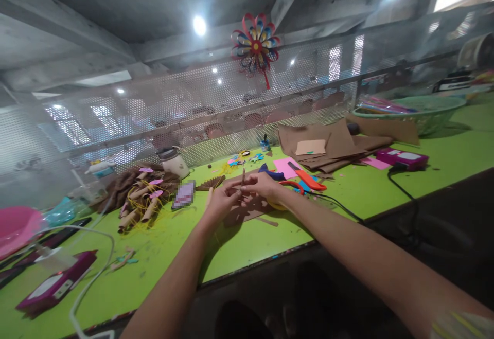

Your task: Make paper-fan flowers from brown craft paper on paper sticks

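My left hand (226, 197) and my right hand (262, 185) meet over the middle of the green table (266, 256), fingertips pinched together. A small, narrow brown piece (243, 175), perhaps paper or card, stands up between their fingers; its lower part is hidden. Flat brown paper (247, 213) lies beneath the hands, with a thin brown strip (268, 221) at its front. Just beyond my right hand are a dark blue tool (272, 173), partly covered, an orange-handled cutter knife (309, 178) and an orange loop handle (295, 187).
Brown rolled tubes with yellow strings (148, 208) and a phone (184, 195) lie left. Brown sheets (324, 143), a green basket (428, 112) and a purple power strip (403, 159) occupy the right. Another power strip (57, 282) sits front left. A perforated screen (185, 118) stands behind.
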`<action>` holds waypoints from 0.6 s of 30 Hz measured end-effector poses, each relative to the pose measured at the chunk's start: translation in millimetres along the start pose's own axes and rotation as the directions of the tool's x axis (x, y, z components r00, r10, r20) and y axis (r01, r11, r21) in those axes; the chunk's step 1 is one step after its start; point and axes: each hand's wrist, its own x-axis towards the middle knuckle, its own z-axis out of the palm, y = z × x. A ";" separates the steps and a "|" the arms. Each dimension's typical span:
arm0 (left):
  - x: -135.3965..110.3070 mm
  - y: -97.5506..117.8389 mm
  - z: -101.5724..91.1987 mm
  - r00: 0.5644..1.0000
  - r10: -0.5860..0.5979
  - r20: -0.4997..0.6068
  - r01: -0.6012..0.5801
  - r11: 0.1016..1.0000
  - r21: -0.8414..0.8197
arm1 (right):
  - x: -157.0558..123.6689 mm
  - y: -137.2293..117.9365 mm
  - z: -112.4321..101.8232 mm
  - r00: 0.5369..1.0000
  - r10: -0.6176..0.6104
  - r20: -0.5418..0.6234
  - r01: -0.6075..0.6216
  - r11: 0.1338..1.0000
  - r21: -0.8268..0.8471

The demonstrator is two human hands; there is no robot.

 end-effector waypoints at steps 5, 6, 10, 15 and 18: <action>-0.5 -1.6 1.1 0.995 -0.056 -0.088 0.053 0.998 -0.035 | -1.3 -8.1 -4.4 0.998 -0.022 0.065 0.019 0.998 0.055; -0.9 -1.3 2.1 0.993 -0.064 -0.098 0.061 0.998 -0.026 | -1.2 -8.2 -4.6 0.997 -0.031 0.076 0.026 0.997 0.068; -3.3 2.0 6.6 0.996 -0.052 -0.072 0.049 0.998 -0.037 | 0.1 -4.3 -3.1 0.995 -0.052 0.089 0.045 0.996 0.078; -4.6 2.1 6.1 0.991 -0.135 0.001 0.133 0.978 -0.160 | 1.6 -3.1 -2.4 0.998 -0.059 -0.005 0.060 0.992 0.108; -2.2 -4.4 1.8 0.980 -0.192 0.042 0.197 0.959 -0.204 | 1.6 -5.1 -1.7 0.997 -0.070 -0.030 0.074 0.989 0.131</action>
